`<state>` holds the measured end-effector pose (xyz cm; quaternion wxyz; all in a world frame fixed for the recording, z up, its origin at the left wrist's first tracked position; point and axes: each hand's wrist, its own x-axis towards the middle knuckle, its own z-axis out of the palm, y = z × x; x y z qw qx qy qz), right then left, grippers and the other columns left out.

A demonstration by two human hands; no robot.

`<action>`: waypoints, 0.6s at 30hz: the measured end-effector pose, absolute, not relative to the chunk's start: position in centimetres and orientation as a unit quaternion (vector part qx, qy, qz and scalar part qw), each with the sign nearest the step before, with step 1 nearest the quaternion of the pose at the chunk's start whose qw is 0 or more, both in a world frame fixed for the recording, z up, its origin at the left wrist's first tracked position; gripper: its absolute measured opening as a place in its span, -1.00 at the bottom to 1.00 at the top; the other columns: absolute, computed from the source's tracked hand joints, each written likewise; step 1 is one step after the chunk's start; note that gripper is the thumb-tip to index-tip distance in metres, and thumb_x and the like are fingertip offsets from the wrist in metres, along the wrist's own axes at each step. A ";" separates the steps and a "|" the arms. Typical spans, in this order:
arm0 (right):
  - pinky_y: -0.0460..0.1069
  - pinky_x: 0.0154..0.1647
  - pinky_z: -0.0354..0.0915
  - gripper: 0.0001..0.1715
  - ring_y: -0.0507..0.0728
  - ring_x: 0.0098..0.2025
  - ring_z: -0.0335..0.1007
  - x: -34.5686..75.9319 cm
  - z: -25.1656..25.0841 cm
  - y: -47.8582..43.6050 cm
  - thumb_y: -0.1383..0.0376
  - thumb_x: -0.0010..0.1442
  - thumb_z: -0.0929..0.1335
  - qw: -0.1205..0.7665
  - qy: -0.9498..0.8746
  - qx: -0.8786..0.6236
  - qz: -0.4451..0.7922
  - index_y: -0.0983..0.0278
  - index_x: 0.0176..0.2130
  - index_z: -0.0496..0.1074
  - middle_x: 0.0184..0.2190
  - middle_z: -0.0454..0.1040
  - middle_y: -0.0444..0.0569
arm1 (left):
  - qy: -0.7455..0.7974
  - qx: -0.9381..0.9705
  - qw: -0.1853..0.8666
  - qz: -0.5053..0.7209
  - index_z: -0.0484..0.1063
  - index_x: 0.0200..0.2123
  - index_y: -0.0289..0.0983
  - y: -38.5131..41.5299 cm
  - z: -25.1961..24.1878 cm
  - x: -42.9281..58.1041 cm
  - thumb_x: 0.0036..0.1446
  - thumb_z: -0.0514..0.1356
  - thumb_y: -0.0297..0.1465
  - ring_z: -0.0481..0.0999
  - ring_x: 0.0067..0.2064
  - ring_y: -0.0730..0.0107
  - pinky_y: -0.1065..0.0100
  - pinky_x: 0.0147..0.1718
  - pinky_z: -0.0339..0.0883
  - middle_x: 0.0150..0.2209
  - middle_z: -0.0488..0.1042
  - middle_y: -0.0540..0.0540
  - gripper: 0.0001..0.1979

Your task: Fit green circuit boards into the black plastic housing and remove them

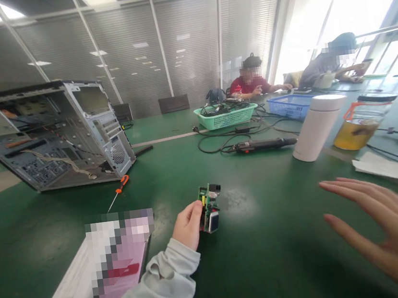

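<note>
Green table [270, 256] fills pretty much the whole view, and the biggest thing on it is an opened computer case [48, 133] lying tilted at the far left, cables hanging out, with an orange-handled screwdriver [119, 191] just in front of it. Further back two other people sit by a green basket [226, 115] and a blue basket [288, 105], with a black electric screwdriver [262, 145] and its cord in between. Over to the right stand a white flask [316, 127] and a jug of yellow drink [358, 127]. A white and pink booklet [101, 267] lies near the sleeve. The right hand [391, 236] hovers flat over the table, fingers spread, holding nothing. The left hand [189, 225] pinches a small green circuit board [209, 208] by its edge, standing it up on the table well apart from the case. Looks like the board is being handled out of the case, mid-inspection or so; any next move probably needs the free hand to steady or take it.
</note>
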<state>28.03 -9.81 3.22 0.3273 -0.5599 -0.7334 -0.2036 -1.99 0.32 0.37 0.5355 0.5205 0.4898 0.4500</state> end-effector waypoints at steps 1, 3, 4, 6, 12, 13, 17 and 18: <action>0.21 -0.06 0.21 -0.52 0.27 0.01 0.18 25.9 4.0 -9.4 -0.02 0.38 0.08 0.327 -0.763 -0.521 -0.195 0.21 0.08 0.18 -0.03 0.26 0.02 | 0.488 0.538 0.525 0.443 0.50 -0.23 -0.37 0.3 0.2 -2.0 -0.06 0.17 -0.03 0.47 -0.48 0.38 0.44 -0.58 0.35 -0.45 0.53 -0.10 -0.48; 0.18 -0.04 0.20 -0.61 0.25 0.06 0.12 22.2 5.5 -8.2 0.14 0.39 0.09 0.338 -0.795 -0.473 -0.174 0.27 0.09 0.17 0.00 0.22 0.02 | 0.490 0.577 0.494 0.427 0.47 -0.12 -0.38 0.2 0.1 -2.2 -0.03 0.17 -0.07 0.49 -0.45 0.34 0.42 -0.53 0.35 -0.39 0.56 -0.15 -0.46; 0.17 -0.01 0.20 -0.64 0.24 0.08 0.10 20.6 6.0 -7.6 0.21 0.38 0.10 0.341 -0.809 -0.452 -0.158 0.29 0.09 0.18 0.02 0.21 0.02 | 0.493 0.603 0.470 0.416 0.45 -0.09 -0.37 0.1 0.1 -2.2 -0.02 0.18 -0.10 0.50 -0.43 0.33 0.40 -0.50 0.36 -0.36 0.57 -0.17 -0.47; 0.16 0.03 0.18 -0.65 0.22 0.10 0.06 18.3 6.4 -6.2 0.29 0.35 0.12 0.347 -0.830 -0.419 -0.123 0.33 0.08 0.21 0.03 0.19 0.03 | 0.493 0.667 0.399 0.391 0.48 -0.11 -0.32 -0.3 0.4 -2.3 -0.02 0.20 -0.15 0.50 -0.43 0.32 0.37 -0.45 0.36 -0.32 0.57 -0.17 -0.53; 0.09 -0.12 0.27 -0.66 0.21 -0.14 0.24 15.6 4.7 -2.0 0.32 0.22 0.36 0.234 -0.889 -0.393 0.009 0.41 -0.02 0.34 -0.17 0.35 0.06 | 0.457 0.727 0.309 0.408 0.55 -0.27 -0.21 -1.5 1.7 -1.8 -0.14 0.30 -0.28 0.51 -0.32 0.22 0.32 -0.28 0.32 -0.32 0.58 -0.11 -0.71; 0.06 -0.16 0.27 -0.69 0.19 -0.19 0.27 15.6 4.3 -1.6 0.33 0.20 0.39 0.227 -0.887 -0.401 0.037 0.39 -0.06 0.37 -0.22 0.37 0.04 | 0.461 0.710 0.325 0.421 0.54 -0.29 -0.22 -1.5 1.7 -1.7 -0.16 0.31 -0.29 0.51 -0.32 0.21 0.32 -0.29 0.31 -0.33 0.58 -0.11 -0.72; -0.04 -0.22 0.24 -0.61 0.13 -0.25 0.29 16.1 2.9 -1.1 0.25 0.11 0.49 0.267 -0.867 -0.399 0.136 0.35 -0.10 0.41 -0.29 0.37 -0.04 | 0.454 0.658 0.419 0.431 0.46 -0.33 -0.27 -1.2 1.2 -1.6 -0.18 0.33 -0.28 0.50 -0.35 0.24 0.37 -0.39 0.28 -0.40 0.56 -0.11 -0.71; -0.06 -0.24 0.23 -0.60 0.11 -0.26 0.29 16.2 2.7 -1.1 0.25 0.09 0.51 0.275 -0.862 -0.395 0.159 0.34 -0.11 0.42 -0.30 0.36 -0.05 | 0.448 0.652 0.439 0.425 0.43 -0.32 -0.27 -1.1 1.1 -1.6 -0.16 0.33 -0.27 0.49 -0.38 0.27 0.38 -0.41 0.27 -0.43 0.55 -0.10 -0.70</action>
